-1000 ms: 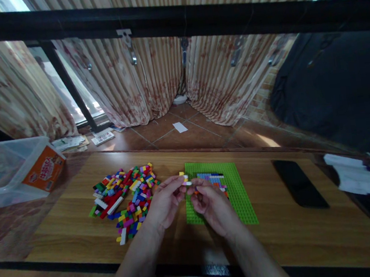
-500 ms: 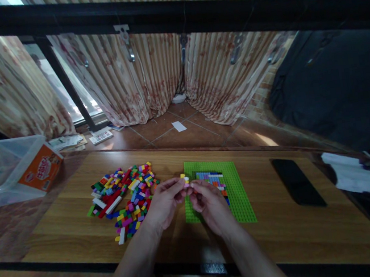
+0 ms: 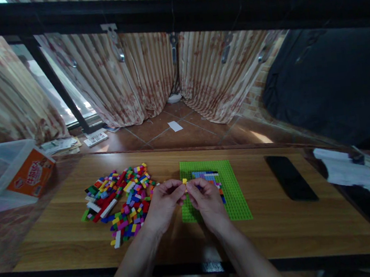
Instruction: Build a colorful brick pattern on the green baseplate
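Both hands meet over the left part of a green baseplate (image 3: 235,195), fingertips pinched close together. A small yellow toy brick (image 3: 185,181) shows between them, and other small pieces joined to it are mostly hidden by the fingers. My left hand (image 3: 166,203) is closed on it from the left. From the right, my right hand (image 3: 208,203) pinches at the same bricks. Behind my right hand, a flat patch of coloured bricks (image 3: 205,175) sits on the baseplate, partly covered by the hand. A loose pile of mixed bricks (image 3: 125,204) lies left of my left hand.
A black phone (image 3: 291,178) lies on the wooden table (image 3: 277,230), right of the baseplate. Beyond the left end stands a clear plastic tub (image 3: 1,179) with an orange label. White papers (image 3: 352,169) lie at the right end. A dark bar (image 3: 157,18) crosses above.
The camera view has shifted slightly. My fingertips have drawn closer together around the small bricks, covering more of them.
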`<control>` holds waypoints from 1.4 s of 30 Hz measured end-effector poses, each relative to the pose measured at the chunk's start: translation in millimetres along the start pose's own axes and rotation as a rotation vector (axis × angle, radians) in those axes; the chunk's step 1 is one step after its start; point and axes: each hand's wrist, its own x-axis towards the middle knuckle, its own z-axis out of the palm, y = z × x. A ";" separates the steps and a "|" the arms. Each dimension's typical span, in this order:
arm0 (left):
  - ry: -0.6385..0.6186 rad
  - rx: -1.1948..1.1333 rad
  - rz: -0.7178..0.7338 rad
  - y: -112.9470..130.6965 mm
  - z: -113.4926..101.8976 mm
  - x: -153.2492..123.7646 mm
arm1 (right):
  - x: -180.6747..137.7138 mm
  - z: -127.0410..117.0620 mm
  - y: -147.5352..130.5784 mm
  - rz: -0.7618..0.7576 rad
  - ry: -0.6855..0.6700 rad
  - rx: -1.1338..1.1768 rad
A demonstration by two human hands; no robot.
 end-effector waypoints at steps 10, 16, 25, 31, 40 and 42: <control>0.103 -0.214 -0.054 20.8 -27.7 0.1 | -3.5 7.2 6.4 0.043 -0.131 -0.069; 0.293 -0.286 0.097 43.7 -68.9 3.7 | -5.7 16.9 27.2 -0.335 -0.173 -0.876; 0.232 -0.137 0.091 40.5 -67.9 -1.0 | -3.4 37.2 33.5 -0.414 -0.172 -1.096; 0.173 -0.064 0.021 39.2 -68.5 -2.3 | -7.0 40.4 36.4 -0.405 -0.234 -0.960; 0.057 0.052 -0.084 29.1 -55.1 0.4 | -7.9 20.5 14.4 -0.589 -0.071 -0.770; -0.024 0.082 -0.121 26.0 -50.5 0.5 | -9.2 15.7 8.3 -0.624 -0.132 -0.759</control>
